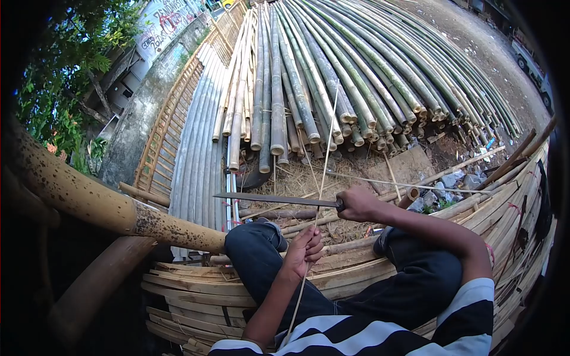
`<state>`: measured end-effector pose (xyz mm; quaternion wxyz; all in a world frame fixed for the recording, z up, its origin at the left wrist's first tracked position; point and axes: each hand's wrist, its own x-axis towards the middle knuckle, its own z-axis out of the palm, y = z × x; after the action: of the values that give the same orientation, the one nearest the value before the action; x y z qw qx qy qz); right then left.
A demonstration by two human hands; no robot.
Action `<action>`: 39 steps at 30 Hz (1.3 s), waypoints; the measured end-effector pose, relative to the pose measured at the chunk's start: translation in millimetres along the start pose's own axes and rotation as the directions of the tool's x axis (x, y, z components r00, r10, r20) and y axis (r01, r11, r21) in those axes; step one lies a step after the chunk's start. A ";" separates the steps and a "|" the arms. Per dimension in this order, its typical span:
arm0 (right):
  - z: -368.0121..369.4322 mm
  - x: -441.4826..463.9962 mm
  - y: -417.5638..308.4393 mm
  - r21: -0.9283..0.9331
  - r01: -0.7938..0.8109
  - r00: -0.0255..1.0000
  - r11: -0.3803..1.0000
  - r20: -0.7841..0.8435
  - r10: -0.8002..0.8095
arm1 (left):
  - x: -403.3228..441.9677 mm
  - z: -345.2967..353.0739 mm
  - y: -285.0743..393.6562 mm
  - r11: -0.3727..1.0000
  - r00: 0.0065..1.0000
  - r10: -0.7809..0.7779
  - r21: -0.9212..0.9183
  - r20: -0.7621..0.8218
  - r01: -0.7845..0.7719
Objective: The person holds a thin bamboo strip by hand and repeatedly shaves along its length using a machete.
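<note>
My right hand (357, 204) is closed around the dark handle of a long-bladed knife (270, 199), whose blade points left. Between my knees, my left hand (304, 249) is wrapped round a thin bamboo strip (326, 160). The strip runs from near my chest up past the blade and ends over the bamboo poles. Knife and strip cross close to the handle; whether the edge presses into the strip I cannot tell.
A large stack of bamboo poles (276, 113) lies ahead. Split bamboo slats (344, 277) are under and around me. A thick spotted bamboo pole (95, 196) juts in from the left, near corrugated sheets (199, 154). Vehicles (531, 68) stand at the far right.
</note>
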<state>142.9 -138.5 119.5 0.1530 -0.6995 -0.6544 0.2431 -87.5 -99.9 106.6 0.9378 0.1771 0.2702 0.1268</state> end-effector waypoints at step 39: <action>9.8 6.4 -22.7 -0.103 0.261 0.965 0.960 0.044 -0.257 | -3.8 19.8 -7.0 0.941 0.962 0.241 0.275 -0.132 -0.198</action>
<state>118.7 -131.1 122.5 0.1358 -0.6115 -0.7546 0.1957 -78.8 -112.7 121.3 0.8611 0.3165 0.3389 0.2086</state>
